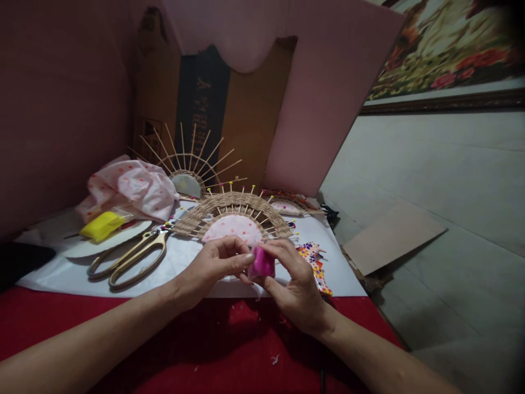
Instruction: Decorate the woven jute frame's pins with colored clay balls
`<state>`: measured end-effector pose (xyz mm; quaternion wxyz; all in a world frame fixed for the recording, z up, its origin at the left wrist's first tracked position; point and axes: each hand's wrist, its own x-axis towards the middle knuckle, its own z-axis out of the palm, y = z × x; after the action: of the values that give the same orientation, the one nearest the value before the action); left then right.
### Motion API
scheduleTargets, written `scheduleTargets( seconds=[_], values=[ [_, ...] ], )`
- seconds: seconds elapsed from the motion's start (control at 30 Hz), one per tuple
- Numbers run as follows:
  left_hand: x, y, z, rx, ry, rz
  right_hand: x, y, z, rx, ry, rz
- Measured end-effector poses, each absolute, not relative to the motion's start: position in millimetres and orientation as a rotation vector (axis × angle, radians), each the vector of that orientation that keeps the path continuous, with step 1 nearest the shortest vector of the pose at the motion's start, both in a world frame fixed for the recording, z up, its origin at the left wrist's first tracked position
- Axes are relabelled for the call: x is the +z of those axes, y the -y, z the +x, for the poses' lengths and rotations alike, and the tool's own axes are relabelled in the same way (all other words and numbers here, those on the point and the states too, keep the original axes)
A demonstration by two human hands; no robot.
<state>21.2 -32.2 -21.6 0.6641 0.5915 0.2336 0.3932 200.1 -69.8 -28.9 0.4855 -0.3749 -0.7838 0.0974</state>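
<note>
Between my two hands is a small bright pink packet [263, 261] in what looks like clear plastic. My left hand [219, 261] pinches its left side with thumb and fingers. On the other side, the fingers of my right hand [298, 284] are closed around it. Just beyond lies a woven fan-shaped piece [235, 200] with a pink dotted cloth half-circle [232, 227] at its centre. Its sticks end in yellow and pink tips. My fingers hide the lower edge of that cloth.
Gold-handled scissors [137, 261] lie left on the white sheet [180, 273], near a yellow packet [102, 226] and crumpled dotted fabric [131, 189]. Behind stands an unfinished stick fan [186, 183] against cardboard [254, 109]. Flowered fabric [315, 262] sits right; red cloth [229, 350] covers the front.
</note>
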Motion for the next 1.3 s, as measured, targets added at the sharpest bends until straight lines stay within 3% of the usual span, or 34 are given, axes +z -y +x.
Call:
scheduleTargets(
  seconds=[1.3],
  values=[
    [-23.7,31.5,19.8,0.881,-0.477,1.271,-27.9,70.0,200.0,0.225,1.892,-0.896]
  ],
)
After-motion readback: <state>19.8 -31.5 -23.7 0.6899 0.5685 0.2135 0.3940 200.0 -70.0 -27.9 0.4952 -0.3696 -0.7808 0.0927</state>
